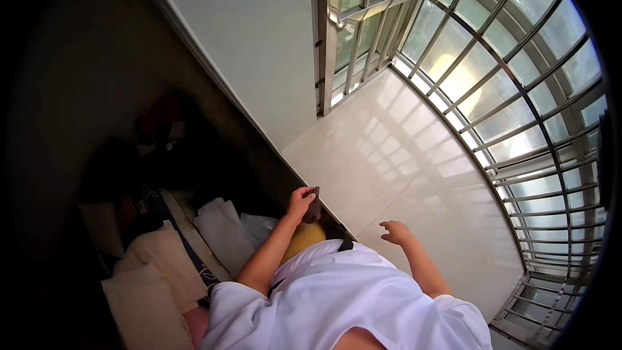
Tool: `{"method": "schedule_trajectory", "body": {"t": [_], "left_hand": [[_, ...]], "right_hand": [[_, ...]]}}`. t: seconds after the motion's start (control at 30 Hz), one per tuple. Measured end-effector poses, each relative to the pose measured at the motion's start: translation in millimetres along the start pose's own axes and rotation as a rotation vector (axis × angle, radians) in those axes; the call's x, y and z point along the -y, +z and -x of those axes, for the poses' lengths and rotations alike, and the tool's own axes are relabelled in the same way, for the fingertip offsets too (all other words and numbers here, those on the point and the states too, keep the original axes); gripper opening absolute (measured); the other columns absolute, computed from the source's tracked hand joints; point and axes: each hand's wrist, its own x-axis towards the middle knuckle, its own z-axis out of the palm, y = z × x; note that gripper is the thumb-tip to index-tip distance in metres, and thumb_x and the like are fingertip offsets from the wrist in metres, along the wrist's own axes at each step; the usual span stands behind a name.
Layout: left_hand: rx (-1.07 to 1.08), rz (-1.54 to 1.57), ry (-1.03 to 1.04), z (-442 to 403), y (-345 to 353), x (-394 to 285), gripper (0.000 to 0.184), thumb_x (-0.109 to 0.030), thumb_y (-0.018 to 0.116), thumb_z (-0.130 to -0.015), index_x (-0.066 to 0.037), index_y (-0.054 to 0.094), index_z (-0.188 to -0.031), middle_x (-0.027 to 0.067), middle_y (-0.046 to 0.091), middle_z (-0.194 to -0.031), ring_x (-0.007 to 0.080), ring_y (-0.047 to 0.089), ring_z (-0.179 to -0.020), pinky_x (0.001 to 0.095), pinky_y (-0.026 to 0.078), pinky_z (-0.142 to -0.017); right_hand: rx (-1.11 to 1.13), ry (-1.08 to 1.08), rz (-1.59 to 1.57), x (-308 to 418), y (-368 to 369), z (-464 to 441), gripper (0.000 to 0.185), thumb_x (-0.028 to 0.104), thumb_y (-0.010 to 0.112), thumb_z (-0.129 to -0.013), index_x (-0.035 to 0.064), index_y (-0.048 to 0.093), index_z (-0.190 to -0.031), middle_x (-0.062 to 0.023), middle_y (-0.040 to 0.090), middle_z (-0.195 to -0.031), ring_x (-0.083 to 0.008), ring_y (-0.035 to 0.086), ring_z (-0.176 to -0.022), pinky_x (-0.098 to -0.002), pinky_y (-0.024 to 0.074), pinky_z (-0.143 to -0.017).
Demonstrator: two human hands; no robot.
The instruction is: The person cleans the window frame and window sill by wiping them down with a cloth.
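Note:
My left hand (300, 203) is closed, pinching a small dark brown item (313, 209) between thumb and fingers. The item hangs down and looks soft, like folded cloth or a pouch, but I cannot tell which. It is held in front of my body, close to the edge of the white ledge. My right hand (395, 232) is held out over the pale floor, its fingers apart and nothing in them. Something yellow (304, 240) shows below my left hand, partly hidden by my forearm and white shirt.
To the left, a dark storage space holds folded cream cloth (159, 262), white cloth (223, 228) and a clear plastic bag (258, 227). Its pale panel (253, 39) rises ahead. A curved window with metal bars (499, 61) encloses the glossy tiled floor (389, 149) on the right.

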Motion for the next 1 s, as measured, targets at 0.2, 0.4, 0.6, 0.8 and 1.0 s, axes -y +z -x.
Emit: {"method": "schedule_trajectory", "body": {"t": [0.2, 0.4, 0.6, 0.8, 1.0], "left_hand": [[0.136, -0.196, 0.178, -38.1, 4.2, -85.7, 0.026, -0.015, 0.063, -0.088, 0.002, 0.065, -0.107, 0.0067, 0.068, -0.094, 0.0127, 0.062, -0.085, 0.0281, 0.050, -0.077], [0.234, -0.200, 0.121, -70.8, 0.1, -105.7, 0.024, -0.012, 0.062, -0.089, 0.001, 0.064, -0.109, 0.0054, 0.067, -0.095, 0.0122, 0.062, -0.086, 0.0273, 0.050, -0.077], [0.292, -0.085, 0.032, -88.4, -3.1, -82.6, 0.020, -0.004, 0.056, -0.091, -0.001, 0.059, -0.110, 0.0056, 0.066, -0.100, 0.0129, 0.061, -0.090, 0.0274, 0.050, -0.081], [0.350, 0.106, -0.028, -88.0, 2.9, -86.7, 0.020, -0.006, 0.053, -0.094, -0.002, 0.053, -0.114, 0.0057, 0.062, -0.106, 0.0130, 0.059, -0.096, 0.0274, 0.047, -0.088], [0.406, 0.256, -0.118, -84.0, 10.8, -105.3, 0.023, -0.010, 0.049, -0.096, -0.003, 0.051, -0.117, 0.0082, 0.060, -0.112, 0.0182, 0.059, -0.101, 0.0351, 0.048, -0.089]], "right_hand": [[-0.035, 0.172, -0.133, -6.5, 28.5, -2.9, 0.052, 0.026, 0.070, -0.077, 0.0153, 0.058, -0.126, -0.0124, 0.060, -0.122, -0.0298, 0.056, -0.114, -0.0415, 0.0479, -0.093], [-0.092, 0.285, -0.245, 16.1, 42.3, -15.0, 0.049, 0.024, 0.070, -0.078, 0.0160, 0.059, -0.125, -0.0120, 0.061, -0.118, -0.0294, 0.057, -0.111, -0.0410, 0.0480, -0.093], [-0.294, 0.181, -0.512, 83.9, 14.8, -51.0, 0.037, 0.019, 0.066, -0.082, 0.0131, 0.063, -0.119, -0.0094, 0.065, -0.108, -0.0269, 0.062, -0.101, -0.0391, 0.0500, -0.086], [-0.604, -0.026, -0.809, 157.9, -58.1, -86.2, 0.024, 0.014, 0.063, -0.088, 0.0081, 0.067, -0.111, -0.0108, 0.068, -0.099, -0.0253, 0.065, -0.087, -0.0339, 0.0515, -0.077], [-0.703, -0.048, -1.058, 172.1, -70.2, -100.4, 0.024, 0.012, 0.063, -0.089, 0.0072, 0.067, -0.112, -0.0125, 0.068, -0.099, -0.0232, 0.066, -0.089, -0.0320, 0.0513, -0.080]]}}
